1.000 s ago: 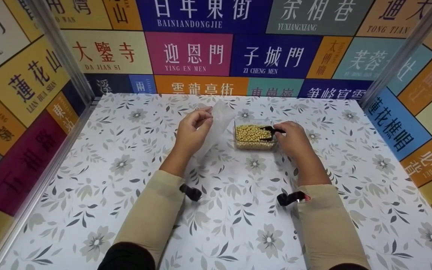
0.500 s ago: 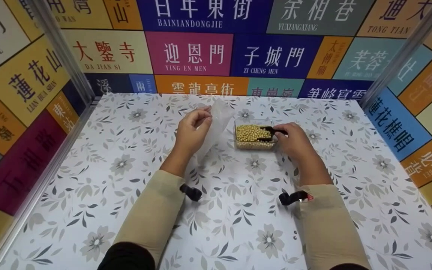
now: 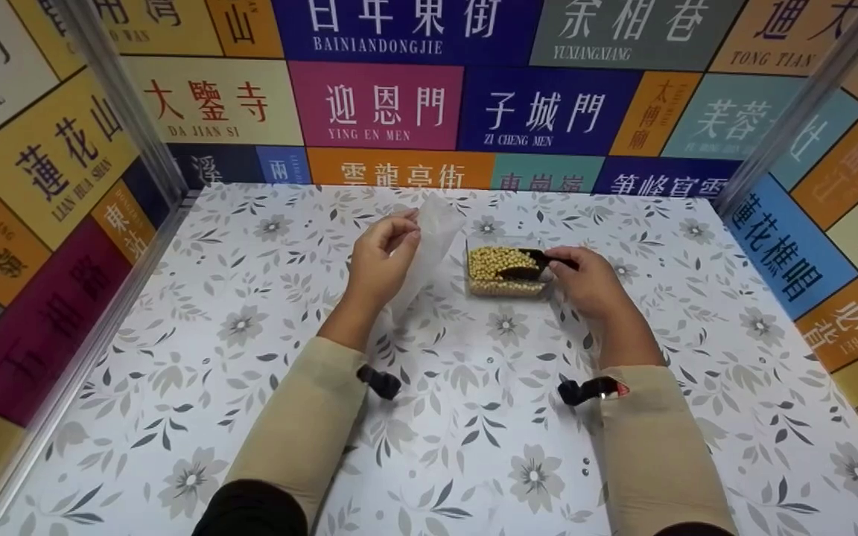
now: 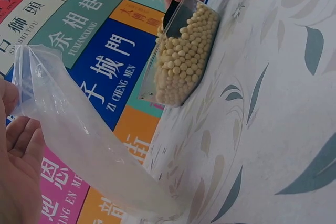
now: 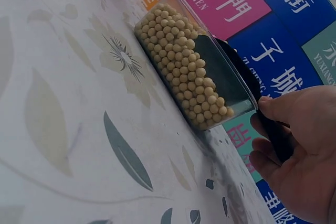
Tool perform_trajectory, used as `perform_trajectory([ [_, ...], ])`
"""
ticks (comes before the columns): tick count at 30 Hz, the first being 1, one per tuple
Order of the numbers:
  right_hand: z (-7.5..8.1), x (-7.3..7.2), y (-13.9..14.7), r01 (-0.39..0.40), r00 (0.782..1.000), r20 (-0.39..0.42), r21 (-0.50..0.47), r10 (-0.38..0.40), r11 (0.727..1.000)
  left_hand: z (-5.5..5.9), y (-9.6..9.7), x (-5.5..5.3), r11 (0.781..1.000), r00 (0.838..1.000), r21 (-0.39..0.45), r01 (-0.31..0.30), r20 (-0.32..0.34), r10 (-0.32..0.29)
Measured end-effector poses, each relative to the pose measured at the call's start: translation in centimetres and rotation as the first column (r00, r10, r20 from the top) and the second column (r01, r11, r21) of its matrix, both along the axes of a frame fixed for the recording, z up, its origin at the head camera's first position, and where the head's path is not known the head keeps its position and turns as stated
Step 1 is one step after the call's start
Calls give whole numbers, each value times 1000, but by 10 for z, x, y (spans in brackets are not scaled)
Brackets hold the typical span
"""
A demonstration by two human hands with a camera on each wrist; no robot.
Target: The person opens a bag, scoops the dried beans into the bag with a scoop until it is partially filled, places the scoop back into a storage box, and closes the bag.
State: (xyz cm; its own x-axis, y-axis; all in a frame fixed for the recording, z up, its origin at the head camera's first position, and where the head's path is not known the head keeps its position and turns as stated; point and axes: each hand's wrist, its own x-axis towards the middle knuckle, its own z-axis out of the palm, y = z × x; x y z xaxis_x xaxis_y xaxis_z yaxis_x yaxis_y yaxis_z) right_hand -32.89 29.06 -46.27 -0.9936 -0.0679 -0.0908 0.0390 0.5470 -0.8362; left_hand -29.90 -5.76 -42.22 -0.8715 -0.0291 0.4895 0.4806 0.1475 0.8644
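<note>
In front of the tub (image 3: 507, 291), a broad stretch of table (image 3: 488, 432) lies open to passage. Left of it, the bag (image 3: 433, 246) and left hand (image 3: 383, 259) bar the way (leaving a narrow gap); right of it, the right hand (image 3: 587, 280) and scoop (image 3: 524, 269); behind it, the wall (image 3: 384, 104).

Bag (image 4: 89, 135) appeared to be thin, milky plastic film, crinkled and glossy where light caught the creases; box (image 5: 242, 107) looked like rigid clear plastic, smooth and shiny, the scoop (image 3: 529, 266) smooth black plastic. Beans (image 5: 178, 69) showed smooth, nearly matt skins. Table covering (image 3: 488, 417) read as a smooth printed sheet with slight sheen, wall panels (image 3: 384, 104) smooth and printed, sleeves (image 3: 652, 439) matt, lightly wrinkled cloth.
</note>
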Motion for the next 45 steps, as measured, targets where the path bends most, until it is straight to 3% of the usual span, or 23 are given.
perform_trajectory([
  [12,1,-2,0,46,999,14,-119,-44,992,0,-1,3,1000,1000,-10,-3,8,3],
  [23,5,-2,0,64,998,-8,-184,-66,981,-24,-3,-18,999,999,-36,-9,38,10],
  [27,9,-1,-2,80,996,-21,-204,-86,976,-25,-3,-18,999,1000,-42,0,21,1],
  [34,18,1,-5,67,994,-75,-156,-80,985,-24,-1,-18,999,1000,-44,9,4,-9],
  [45,34,7,-15,76,989,-108,-198,-98,977,-24,-1,-20,999,1000,-42,18,0,-18],
])
